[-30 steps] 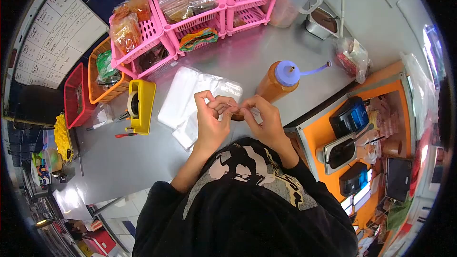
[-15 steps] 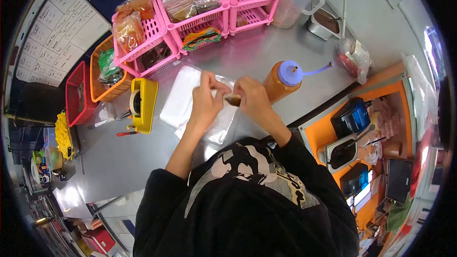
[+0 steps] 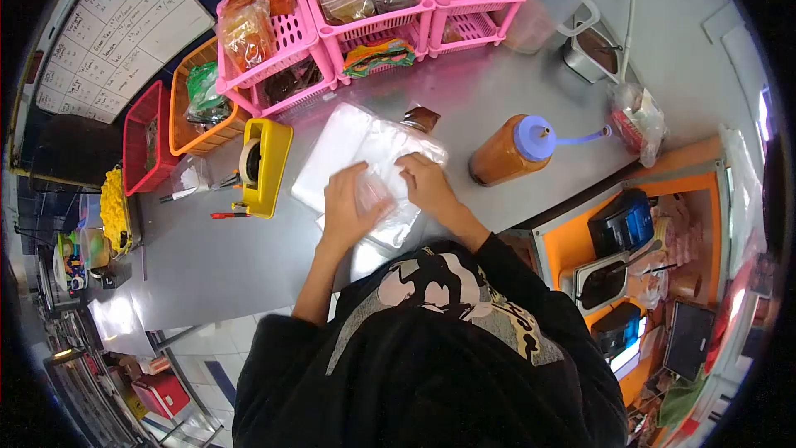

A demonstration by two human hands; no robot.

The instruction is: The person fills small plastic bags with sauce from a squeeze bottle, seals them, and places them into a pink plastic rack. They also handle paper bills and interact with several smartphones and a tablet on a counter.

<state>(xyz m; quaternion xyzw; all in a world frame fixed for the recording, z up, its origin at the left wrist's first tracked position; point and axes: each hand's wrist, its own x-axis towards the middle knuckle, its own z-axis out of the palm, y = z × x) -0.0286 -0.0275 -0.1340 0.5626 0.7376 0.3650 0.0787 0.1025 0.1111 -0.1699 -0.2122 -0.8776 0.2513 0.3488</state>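
Stacks of clear plastic bags (image 3: 336, 145) lie on the metal table in front of the person. My left hand (image 3: 348, 203) rests on the stack with fingers spread, beside a small clear bag (image 3: 373, 193) lying between the hands. On the right part of the stack, my right hand (image 3: 427, 187) has its fingers bent and apart. A small packet with brown contents (image 3: 421, 119) lies just beyond the bags. Right of the hands is a squeeze bottle of orange-brown sauce (image 3: 507, 153) with a purple lid, tilted in the view.
Pink baskets (image 3: 365, 29) with packets stand at the back. To the left are a yellow tape dispenser (image 3: 269, 168), a red pen (image 3: 230, 216), an orange basket (image 3: 186, 137) and a red basket (image 3: 141, 149). A metal container (image 3: 593, 54) and clear jug (image 3: 539, 12) stand back right.
The brown packet has left my hands and now lies beyond the bags. Both hands have opened and come down onto the stack. The whole view has shifted slightly.
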